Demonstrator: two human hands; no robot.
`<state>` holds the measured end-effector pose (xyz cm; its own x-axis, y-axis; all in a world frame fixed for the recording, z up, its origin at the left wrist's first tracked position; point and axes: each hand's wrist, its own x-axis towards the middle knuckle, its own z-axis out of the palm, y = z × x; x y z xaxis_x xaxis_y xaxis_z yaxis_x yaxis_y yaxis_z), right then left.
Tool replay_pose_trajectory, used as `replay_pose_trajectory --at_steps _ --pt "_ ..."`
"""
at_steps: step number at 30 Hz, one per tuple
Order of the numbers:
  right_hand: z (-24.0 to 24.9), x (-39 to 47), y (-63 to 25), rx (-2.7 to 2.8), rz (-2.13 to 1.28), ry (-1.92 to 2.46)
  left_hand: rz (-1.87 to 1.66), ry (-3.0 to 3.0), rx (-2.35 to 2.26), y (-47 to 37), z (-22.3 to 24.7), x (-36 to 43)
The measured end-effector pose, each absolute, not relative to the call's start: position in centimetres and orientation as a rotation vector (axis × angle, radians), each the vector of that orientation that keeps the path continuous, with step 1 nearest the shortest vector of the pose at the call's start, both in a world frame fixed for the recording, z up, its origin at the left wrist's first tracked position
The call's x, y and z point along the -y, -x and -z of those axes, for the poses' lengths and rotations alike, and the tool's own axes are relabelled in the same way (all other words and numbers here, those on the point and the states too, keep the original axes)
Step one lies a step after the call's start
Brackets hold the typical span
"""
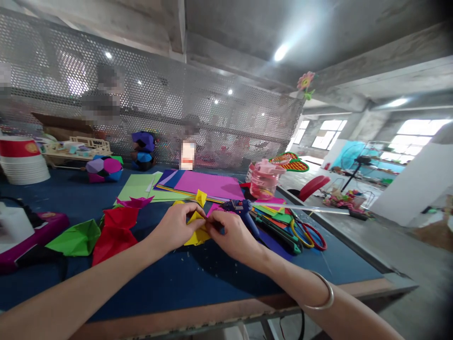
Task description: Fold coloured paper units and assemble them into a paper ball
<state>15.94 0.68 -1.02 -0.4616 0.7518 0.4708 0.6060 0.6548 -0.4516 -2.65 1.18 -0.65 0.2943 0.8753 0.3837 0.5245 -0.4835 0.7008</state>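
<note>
Between both hands, above the blue tabletop, is a folded yellow paper piece (197, 236). My left hand (179, 225) pinches its upper left part between thumb and fingers. My right hand (230, 233), with a bangle on that arm, is closed on its right edge, the fingertips of the two hands nearly touching. Another small yellow folded paper (201, 197) stands just behind them. A blue glue gun (240, 208) lies right behind my right hand. Red folded paper (115, 236) and green folded paper (76, 238) rest to the left.
Behind the hands lie purple sheets (208, 184) and light green sheets (136, 186). A pink jug (264, 179), scissors (313, 236) and a green-black cutter (279, 232) are at the right. Paper cups (23, 163), a magenta device (46, 229) and paper balls (104, 169) stand left.
</note>
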Motion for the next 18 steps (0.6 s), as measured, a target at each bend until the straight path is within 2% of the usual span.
replay_pose_trajectory --at_steps 4,8,12,18 --pt "1.01 -0.59 -15.89 2.221 -0.322 1.011 -1.009 -2.209 -1.336 2.57 0.35 -0.82" --pt "0.81 -0.64 -16.02 2.145 -0.422 1.043 -1.180 -2.178 -1.376 2.58 -0.05 -0.54" --pt "0.87 -0.76 -15.99 2.053 -0.681 1.080 -1.377 -2.065 -1.357 2.63 0.00 -0.60" --pt "1.28 -0.90 -15.42 1.871 -1.139 1.024 -1.483 -1.916 -1.326 2.71 0.46 -0.84"
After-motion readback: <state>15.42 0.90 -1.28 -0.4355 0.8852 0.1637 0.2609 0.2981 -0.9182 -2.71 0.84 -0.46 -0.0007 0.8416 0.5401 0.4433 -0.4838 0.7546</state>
